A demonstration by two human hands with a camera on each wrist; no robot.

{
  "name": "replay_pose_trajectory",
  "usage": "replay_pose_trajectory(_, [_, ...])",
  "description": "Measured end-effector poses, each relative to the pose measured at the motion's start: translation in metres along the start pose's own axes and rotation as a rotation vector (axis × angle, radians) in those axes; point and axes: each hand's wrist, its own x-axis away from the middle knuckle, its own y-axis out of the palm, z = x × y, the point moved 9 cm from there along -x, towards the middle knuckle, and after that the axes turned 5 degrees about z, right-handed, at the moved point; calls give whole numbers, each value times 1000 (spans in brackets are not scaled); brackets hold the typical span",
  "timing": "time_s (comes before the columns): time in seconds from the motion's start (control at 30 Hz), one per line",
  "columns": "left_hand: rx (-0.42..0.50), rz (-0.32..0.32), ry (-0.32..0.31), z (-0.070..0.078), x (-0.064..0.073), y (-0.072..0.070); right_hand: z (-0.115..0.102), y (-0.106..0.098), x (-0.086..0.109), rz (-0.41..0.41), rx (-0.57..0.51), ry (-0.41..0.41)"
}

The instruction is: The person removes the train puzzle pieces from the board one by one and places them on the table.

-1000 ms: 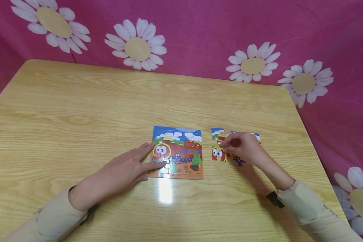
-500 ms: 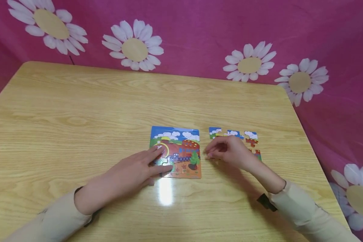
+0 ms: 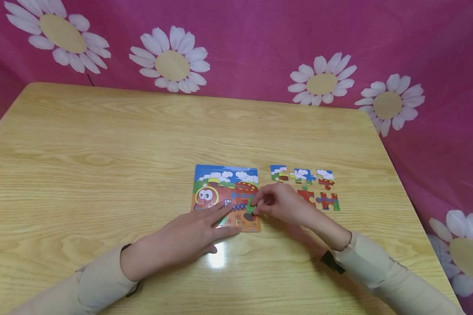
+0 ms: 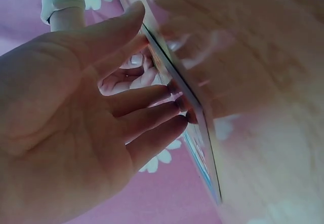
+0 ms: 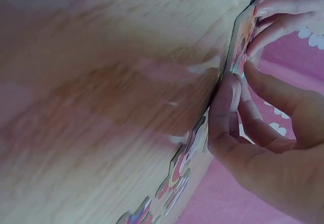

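My left hand (image 3: 189, 238) lies flat on the lower edge of the puzzle (image 3: 225, 192), fingers straight and pressing the board onto the table (image 3: 102, 144); the left wrist view shows those fingertips (image 4: 179, 105) against the board's face. My right hand (image 3: 281, 203) meets the puzzle at its right side, thumb and forefinger pinching a small piece (image 3: 251, 206) — green, set at the lower right part of the picture, just beyond my left fingertips. I cannot tell which way the piece's tabs point, as my fingers cover most of it. The puzzle is nearly square, its sky edge away from me, its orange ground edge toward me, the train's face under my left fingers' far side. To the right of my right hand, loose pieces (image 3: 313, 188) lie in two short rows running left to right — blue-and-white ones farther from me, red ones nearer. Behind the table hangs a pink cloth (image 3: 260, 39) with daisies.
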Motion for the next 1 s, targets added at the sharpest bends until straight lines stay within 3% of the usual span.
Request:
replay_pose_trajectory(0.4, [61,22,-33,0,1,-2,-1,2,-1,5,-5,33])
replay_pose_trajectory(0.7, [41,-13,-46,-1,1,-1,-3,3,1,22,-50,46])
replay_pose_trajectory(1.0, [29,5,-34,0,2,0,-3,5,1,36,-85,77])
